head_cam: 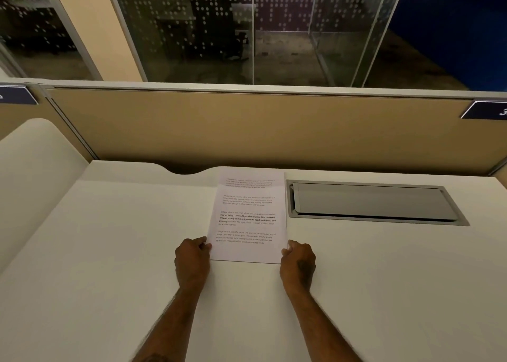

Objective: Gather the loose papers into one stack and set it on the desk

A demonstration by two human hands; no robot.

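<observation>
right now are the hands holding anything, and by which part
Yes: the white printed paper stack, lying flat on the white desk. The left hand pinches its left edge and the right hand its right edge, both near the bottom corners.

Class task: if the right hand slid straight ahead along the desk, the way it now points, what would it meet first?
Probably the grey metal hatch set in the desk, beside the paper stack that the right hand grips; depth is unclear.

Two bare forearms are entering from the lower edge of the frame, wearing no sleeves, watch or rings. The left hand [192, 260] is showing knuckles and hair along its forearm; the right hand [298, 263] is bearing a dark mark on its back.
</observation>
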